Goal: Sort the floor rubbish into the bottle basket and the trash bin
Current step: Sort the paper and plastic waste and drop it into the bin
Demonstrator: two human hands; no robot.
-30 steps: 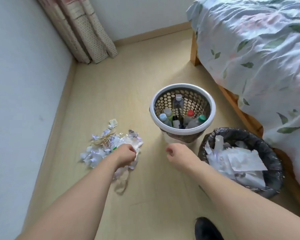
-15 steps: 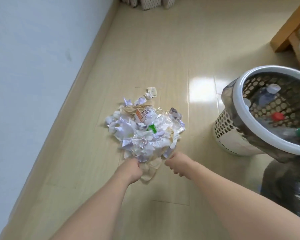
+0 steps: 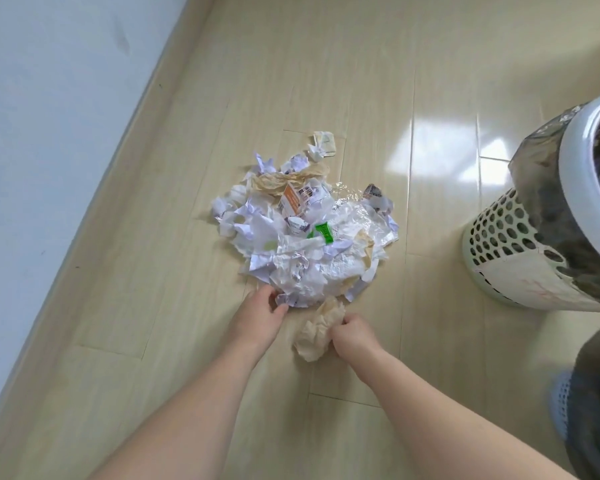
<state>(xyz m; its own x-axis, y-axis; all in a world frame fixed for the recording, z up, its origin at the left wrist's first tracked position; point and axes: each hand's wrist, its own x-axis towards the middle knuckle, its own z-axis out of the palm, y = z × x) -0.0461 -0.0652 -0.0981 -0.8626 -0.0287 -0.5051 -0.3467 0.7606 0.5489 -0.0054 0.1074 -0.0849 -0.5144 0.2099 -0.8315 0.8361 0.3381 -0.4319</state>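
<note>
At the near edge of the rubbish pile [image 3: 305,233], both hands are down at floor level. Left hand [image 3: 260,318]: fingers curled, thumb and fingertips pinching the crumpled white paper [image 3: 300,282] at the pile's near rim; contact with that paper is visible. Right hand [image 3: 352,336]: closed into a fist on a wad of tan tissue [image 3: 317,336], which lies on the floor just beside the pile's near edge and touches it at the top. Both forearms are bare and enter from the bottom of the view.

Pile contents, as far as can be told: mostly crumpled white paper, some with print; clear plastic film [image 3: 357,216] on the right side; a green wrapper [image 3: 323,233] near the middle; a small orange and white carton [image 3: 291,202] further back; more tan tissue at the far side. One small crumpled scrap [image 3: 323,145] lies just beyond the pile, slightly apart from it. No bottle can be made out in the pile.

Floor [image 3: 326,81]: pale wood-look boards, with a bright glare patch to the right of the pile. A white wall [image 3: 49,116] with a pale skirting runs along the left.

Bottle basket [image 3: 496,244]: perforated pale plastic with a white rim, lined with a dark bag, standing at the right edge, well apart from the pile. Its contents cannot be read here. A dark bin [image 3: 596,393] shows partly at the lower right corner, near the basket.
</note>
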